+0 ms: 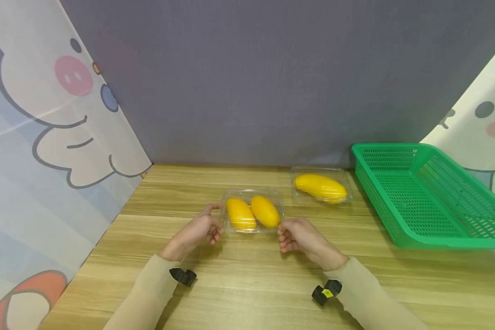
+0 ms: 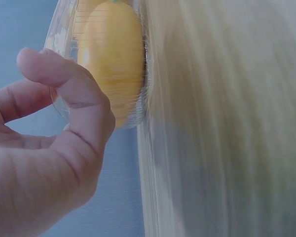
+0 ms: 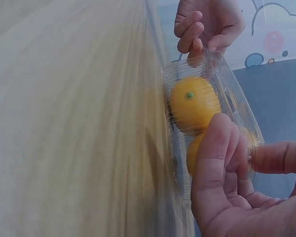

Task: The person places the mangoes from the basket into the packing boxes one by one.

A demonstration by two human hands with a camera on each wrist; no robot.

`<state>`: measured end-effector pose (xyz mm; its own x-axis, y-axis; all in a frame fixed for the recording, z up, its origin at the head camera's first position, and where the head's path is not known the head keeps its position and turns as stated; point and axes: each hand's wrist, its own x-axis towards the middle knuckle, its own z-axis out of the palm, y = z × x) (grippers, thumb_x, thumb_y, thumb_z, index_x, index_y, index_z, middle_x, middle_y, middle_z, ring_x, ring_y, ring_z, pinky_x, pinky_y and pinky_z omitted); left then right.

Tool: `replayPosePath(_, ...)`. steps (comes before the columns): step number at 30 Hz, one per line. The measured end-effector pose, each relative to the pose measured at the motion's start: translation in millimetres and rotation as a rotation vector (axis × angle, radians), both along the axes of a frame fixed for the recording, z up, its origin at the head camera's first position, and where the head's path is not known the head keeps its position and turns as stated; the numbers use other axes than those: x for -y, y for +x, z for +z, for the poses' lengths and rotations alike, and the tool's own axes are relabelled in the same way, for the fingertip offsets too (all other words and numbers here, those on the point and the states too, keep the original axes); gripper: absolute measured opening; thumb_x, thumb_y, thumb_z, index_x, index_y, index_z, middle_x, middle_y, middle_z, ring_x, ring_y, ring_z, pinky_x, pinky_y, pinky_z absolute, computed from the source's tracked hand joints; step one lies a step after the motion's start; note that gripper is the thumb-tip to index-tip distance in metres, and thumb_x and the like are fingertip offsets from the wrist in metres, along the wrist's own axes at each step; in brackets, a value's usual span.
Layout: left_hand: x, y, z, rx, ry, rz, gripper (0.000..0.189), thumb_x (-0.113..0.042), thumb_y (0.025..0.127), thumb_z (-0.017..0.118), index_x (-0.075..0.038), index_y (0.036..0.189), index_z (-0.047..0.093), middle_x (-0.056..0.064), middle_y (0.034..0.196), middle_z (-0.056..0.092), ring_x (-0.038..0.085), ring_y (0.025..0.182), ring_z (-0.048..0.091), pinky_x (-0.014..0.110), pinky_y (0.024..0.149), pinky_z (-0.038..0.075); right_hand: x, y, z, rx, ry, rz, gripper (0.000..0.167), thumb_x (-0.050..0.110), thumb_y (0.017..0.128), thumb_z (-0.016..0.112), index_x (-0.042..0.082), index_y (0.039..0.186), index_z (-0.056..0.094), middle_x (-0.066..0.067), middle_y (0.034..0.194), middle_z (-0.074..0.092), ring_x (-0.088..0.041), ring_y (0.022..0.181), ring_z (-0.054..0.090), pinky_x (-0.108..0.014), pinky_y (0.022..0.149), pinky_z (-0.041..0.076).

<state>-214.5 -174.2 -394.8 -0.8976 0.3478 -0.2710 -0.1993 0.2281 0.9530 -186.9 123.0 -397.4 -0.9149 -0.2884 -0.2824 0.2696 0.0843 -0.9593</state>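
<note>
Two yellow mangoes, one on the left (image 1: pixel 241 214) and one on the right (image 1: pixel 266 211), lie side by side inside a clear plastic box (image 1: pixel 251 191). My left hand (image 1: pixel 198 231) pinches the box's left edge between thumb and fingers. At the opposite end, my right hand (image 1: pixel 304 240) pinches the near right corner, thumb on the rim and fingers curled below. The right wrist view shows a green stem spot on one mango (image 3: pixel 195 106) through the ribbed plastic wall. In the left wrist view, bent fingers cover part of the box (image 2: pixel 64 39).
Behind and right of the hands, a second clear box (image 1: pixel 299 199) holds one yellow mango (image 1: pixel 321 187). A green slotted basket (image 1: pixel 379 206) stands at the right of the wooden table (image 1: pixel 247 284). A grey panel (image 1: pixel 247 82) rises along the back edge.
</note>
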Motion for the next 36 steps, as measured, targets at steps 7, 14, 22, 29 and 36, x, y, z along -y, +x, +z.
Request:
replayPosePath(7,-1.9,-2.4,0.5,-0.010,-0.007,0.023,0.071,-0.007,0.090,0.048,-0.003,0.154,0.016,0.009,0.081,0.055,0.019,0.066,0.051,0.027,0.059,0.046,1.8,-4.6,-1.0,0.004,0.007,-0.026,0.016,0.009,0.093,0.051,-0.005,0.089,0.058,-0.006,0.073,0.058,-0.016,0.062,0.058,-0.028,0.062,0.059)
replayPosePath(14,-6.6,-9.3,-1.5,-0.021,0.006,0.051,0.069,-0.005,0.089,0.047,-0.002,0.152,0.020,0.008,0.079,0.055,0.018,0.064,0.051,0.026,0.058,0.047,0.3,-12.3,-0.7,0.000,0.006,-0.026,0.015,0.007,0.095,0.049,-0.005,0.090,0.057,-0.007,0.076,0.058,-0.016,0.065,0.058,-0.029,0.064,0.058)
replayPosePath(22,-10.7,-18.7,-1.9,-0.018,0.016,0.093,0.065,-0.001,0.089,0.044,-0.001,0.151,0.025,0.008,0.080,0.054,0.017,0.066,0.052,0.026,0.059,0.047,1.9,-22.1,-1.4,0.010,0.005,-0.064,0.015,0.007,0.093,0.049,-0.006,0.091,0.057,-0.006,0.073,0.057,-0.017,0.062,0.057,-0.029,0.063,0.059)
replayPosePath(29,-14.1,-23.0,-1.2,-0.016,0.024,0.105,0.062,-0.003,0.092,0.044,0.000,0.151,0.025,0.008,0.082,0.055,0.018,0.067,0.052,0.026,0.059,0.047,1.2,-28.0,-0.4,0.014,0.013,-0.069,0.015,0.007,0.094,0.048,-0.005,0.091,0.056,-0.006,0.072,0.057,-0.016,0.061,0.056,-0.029,0.062,0.059)
replayPosePath(36,-17.6,-26.8,-0.9,-0.027,0.041,0.122,0.061,-0.003,0.093,0.045,0.003,0.150,0.025,0.009,0.082,0.054,0.017,0.066,0.052,0.026,0.058,0.047,0.0,-31.2,1.4,0.024,0.024,-0.084,0.015,0.010,0.093,0.050,-0.003,0.089,0.057,-0.006,0.073,0.058,-0.016,0.061,0.057,-0.029,0.061,0.058)
